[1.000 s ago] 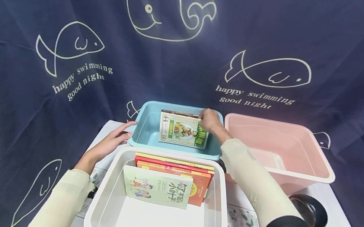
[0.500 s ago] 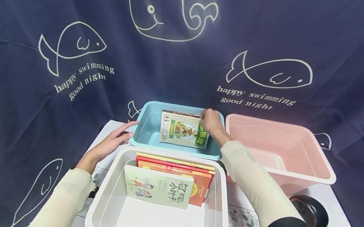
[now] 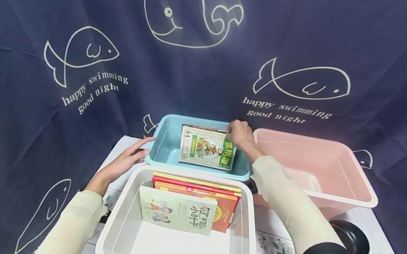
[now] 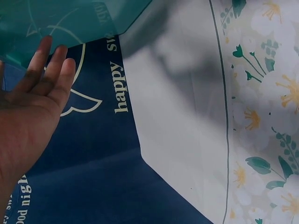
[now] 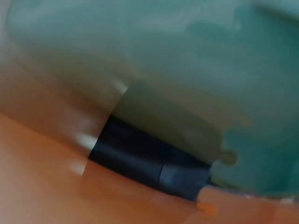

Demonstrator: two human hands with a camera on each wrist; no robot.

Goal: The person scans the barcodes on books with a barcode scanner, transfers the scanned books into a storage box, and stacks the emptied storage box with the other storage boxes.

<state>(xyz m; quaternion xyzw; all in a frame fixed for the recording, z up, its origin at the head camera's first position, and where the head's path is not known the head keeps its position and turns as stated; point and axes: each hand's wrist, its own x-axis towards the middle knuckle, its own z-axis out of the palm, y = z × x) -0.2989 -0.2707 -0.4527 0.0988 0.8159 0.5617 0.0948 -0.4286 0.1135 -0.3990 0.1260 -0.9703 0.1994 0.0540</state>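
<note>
Navy cloth backs the blue bin, a green-titled book standing toward its right edge. The right hand seems to pinch the book's top corner; the left hand, fingers extended, meets the left rim: brace there, keep the book level.

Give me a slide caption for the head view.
The right grip holds a cream-and-green rectangular paper book inside a light-blue rectangular plastic bin, the left grip open at its rim.
</note>
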